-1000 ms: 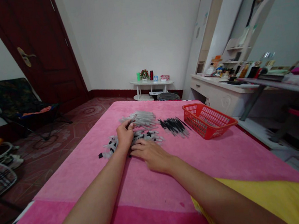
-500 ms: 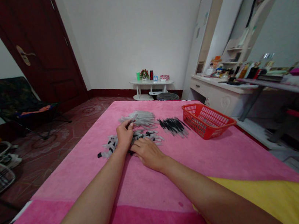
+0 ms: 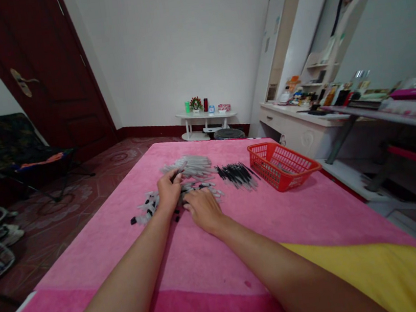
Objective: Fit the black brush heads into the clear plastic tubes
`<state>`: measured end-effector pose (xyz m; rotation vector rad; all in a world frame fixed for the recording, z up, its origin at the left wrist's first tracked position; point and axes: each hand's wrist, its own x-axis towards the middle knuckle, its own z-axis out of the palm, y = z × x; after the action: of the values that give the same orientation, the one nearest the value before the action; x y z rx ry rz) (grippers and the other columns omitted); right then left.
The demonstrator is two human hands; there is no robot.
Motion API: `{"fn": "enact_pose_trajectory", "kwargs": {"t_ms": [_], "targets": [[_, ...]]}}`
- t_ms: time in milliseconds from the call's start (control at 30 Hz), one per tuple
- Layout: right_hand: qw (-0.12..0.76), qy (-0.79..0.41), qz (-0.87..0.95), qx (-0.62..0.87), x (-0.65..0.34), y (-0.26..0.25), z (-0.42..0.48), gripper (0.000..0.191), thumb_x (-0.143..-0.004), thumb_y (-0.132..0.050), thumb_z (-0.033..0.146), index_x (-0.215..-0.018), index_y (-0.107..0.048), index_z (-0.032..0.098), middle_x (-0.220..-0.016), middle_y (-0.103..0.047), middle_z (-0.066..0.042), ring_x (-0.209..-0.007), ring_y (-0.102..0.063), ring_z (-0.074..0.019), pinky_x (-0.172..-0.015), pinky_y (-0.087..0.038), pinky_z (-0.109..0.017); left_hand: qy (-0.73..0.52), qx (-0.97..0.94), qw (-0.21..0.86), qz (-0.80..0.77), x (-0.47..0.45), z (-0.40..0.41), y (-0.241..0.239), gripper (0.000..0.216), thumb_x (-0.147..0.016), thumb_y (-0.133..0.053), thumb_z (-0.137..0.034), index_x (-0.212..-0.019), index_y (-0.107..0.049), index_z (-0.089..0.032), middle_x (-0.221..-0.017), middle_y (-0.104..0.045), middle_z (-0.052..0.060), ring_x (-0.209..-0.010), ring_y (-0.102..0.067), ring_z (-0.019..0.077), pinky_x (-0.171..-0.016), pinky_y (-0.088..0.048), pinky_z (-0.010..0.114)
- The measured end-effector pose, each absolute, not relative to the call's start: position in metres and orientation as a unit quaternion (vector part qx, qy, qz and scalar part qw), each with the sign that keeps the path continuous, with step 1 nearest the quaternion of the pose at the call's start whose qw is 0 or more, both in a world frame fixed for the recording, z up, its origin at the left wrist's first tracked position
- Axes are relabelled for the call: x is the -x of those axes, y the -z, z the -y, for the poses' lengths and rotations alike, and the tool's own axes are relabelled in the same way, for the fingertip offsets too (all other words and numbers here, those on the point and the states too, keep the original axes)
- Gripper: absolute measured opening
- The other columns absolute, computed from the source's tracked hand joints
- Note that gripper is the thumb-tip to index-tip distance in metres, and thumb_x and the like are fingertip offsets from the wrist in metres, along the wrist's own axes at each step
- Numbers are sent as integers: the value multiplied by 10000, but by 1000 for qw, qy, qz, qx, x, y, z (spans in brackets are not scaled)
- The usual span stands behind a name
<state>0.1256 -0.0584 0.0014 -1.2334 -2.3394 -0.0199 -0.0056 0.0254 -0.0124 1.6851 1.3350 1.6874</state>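
- Two forearms cross the pink cloth [image 3: 203, 260]; its open surface spreads between the yellow cloth [image 3: 363, 268] and the red basket [image 3: 283, 181].
- The pink cloth's right edge runs just beside the basket, leaving wider room on the basket's near side.
- The right hand [image 3: 204, 207] works left of the basket, fingers curled close together and touching the mixed pile [image 3: 147, 206] of pen-like pieces; whether they pinch one cannot be told.
- The left hand [image 3: 169, 190], farther left of the basket, has thumb and fingers clamped on a slim grey piece [image 3: 183, 167].
- Dark sticks [image 3: 237, 174] lie near the basket's left side; pale tubes [image 3: 198, 164] lie farther left.
- Beyond the basket come the pink cloth's far edge and a low white table [image 3: 204, 115].
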Motion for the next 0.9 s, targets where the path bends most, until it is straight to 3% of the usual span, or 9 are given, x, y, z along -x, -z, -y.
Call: {"fn": "enact_pose_trajectory", "kwargs": {"t_ms": [167,367,533,900], "targets": [[443,-200,707,514,-159,-5,37,197,-840,-459,196,-978,-598,172,-962,-676,-56,-860,-608,-159,-770,-449,-270,-580,-640,147,-482,5,-24,13,268,-772,-524,-201,-978,-680,-131,-854,-706,64,-787,-639,187,-747,-503,302],[593,-348,576,443,-203,6,8,204,-653,-588,222,-841,-625,152,-820,-681,-49,-768,-634,-188,-706,-500,-300,-454,-770,15,-448,-1,-11,6,282,-804,-497,-148,-1018,-678,-176,-972,-695,68,-915,-624,197,-823,-478,308],[598,-308,608,422,-210,9,6,180,-649,-608,235,-799,-671,158,-796,-690,-46,-776,-627,-195,-759,-483,-329,-376,-829,-22,-413,-8,-2,-2,331,-779,-492,-82,-1037,-674,-182,-944,-691,69,-874,-622,193,-802,-466,296],[578,-284,624,444,-204,5,12,181,-659,-596,216,-811,-659,141,-797,-688,-61,-754,-623,-187,-722,-480,-307,-358,-838,-18,-411,-11,0,-2,280,-803,-518,-140,-1029,-676,-186,-911,-680,81,-841,-605,195,-772,-440,292]]}}
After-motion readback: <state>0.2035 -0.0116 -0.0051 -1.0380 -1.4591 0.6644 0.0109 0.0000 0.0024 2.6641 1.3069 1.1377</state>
